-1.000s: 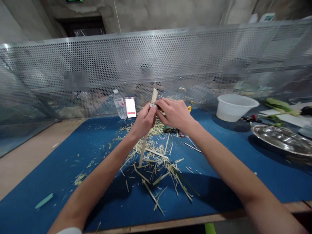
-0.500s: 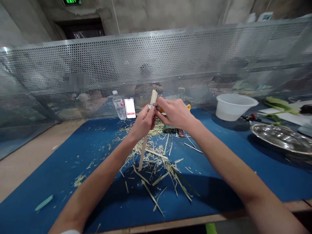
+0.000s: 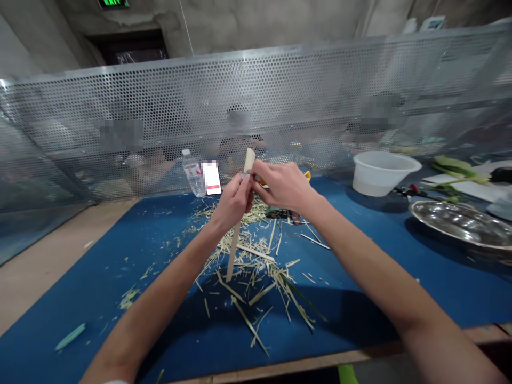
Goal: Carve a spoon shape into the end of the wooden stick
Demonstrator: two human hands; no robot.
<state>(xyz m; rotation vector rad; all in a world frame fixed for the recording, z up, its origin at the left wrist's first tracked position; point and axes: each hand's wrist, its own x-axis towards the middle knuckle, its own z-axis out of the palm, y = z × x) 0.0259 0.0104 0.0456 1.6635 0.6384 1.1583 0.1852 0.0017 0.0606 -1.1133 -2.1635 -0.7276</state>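
Note:
My left hand (image 3: 234, 201) is closed round a long pale plant strip (image 3: 232, 253). The strip's wider, rounded end (image 3: 249, 159) sticks up above my fingers, and its narrow end hangs down over the scraps. My right hand (image 3: 284, 184) pinches a small grey blade-like metal piece (image 3: 245, 175) against the strip, right beside my left thumb; most of that piece is hidden by my fingers. Below both hands lies a heap of pale shavings and thin slivers (image 3: 256, 256) on the blue table mat (image 3: 160, 256).
A water bottle (image 3: 193, 175) and a lit phone (image 3: 212, 177) stand at the back. Right are a white plastic bowl (image 3: 382, 173), a shiny metal tray (image 3: 464, 224) and green leaves (image 3: 456, 166). Front left lies a turquoise object (image 3: 71, 336). A perforated metal screen (image 3: 280, 90) borders the back.
The whole view has shifted slightly. Both hands keep nearly the same grip on the strip and the metal piece, with only a slight shift of the fingers.

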